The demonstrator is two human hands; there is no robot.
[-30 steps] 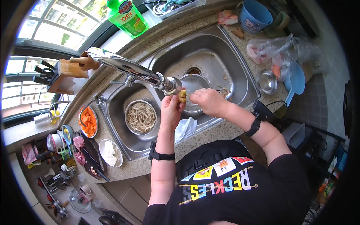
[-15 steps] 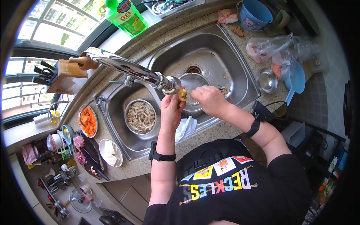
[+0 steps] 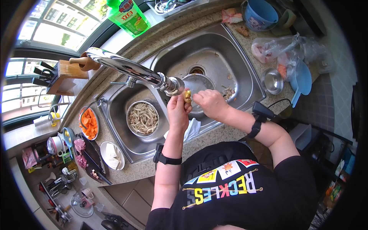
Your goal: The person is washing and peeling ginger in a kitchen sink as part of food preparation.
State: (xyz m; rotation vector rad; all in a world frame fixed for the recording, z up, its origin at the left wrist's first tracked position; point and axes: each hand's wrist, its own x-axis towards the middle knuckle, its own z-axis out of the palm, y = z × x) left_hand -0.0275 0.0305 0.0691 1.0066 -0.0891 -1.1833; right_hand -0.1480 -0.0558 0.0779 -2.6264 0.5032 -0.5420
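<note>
My left hand (image 3: pixel 178 111) is closed on a knobby yellow-brown piece of ginger (image 3: pixel 187 96), held upright at the fingertips just below the faucet head (image 3: pixel 174 87). Close beside it on the right is my right hand (image 3: pixel 211 104), its fingers curled together toward the ginger; whatever is in them is hidden. Under the hands, in the large sink basin (image 3: pixel 168 57), sits a round metal bowl (image 3: pixel 198 81), partly covered. Pale scraps (image 3: pixel 228 92) lie on the basin floor to its right.
The smaller basin holds a metal bowl of pale strips (image 3: pixel 143 119). Left on the counter are carrot chunks (image 3: pixel 89 124), a white dish (image 3: pixel 112 155) and a dark board (image 3: pixel 94 159) with meat and a knife. Plastic bags (image 3: pixel 283 50) and a blue dipper (image 3: pixel 301 80) lie right.
My left hand has shifted slightly right, and my right hand a little left, so they are closer together. The ginger stays in my left fingers.
</note>
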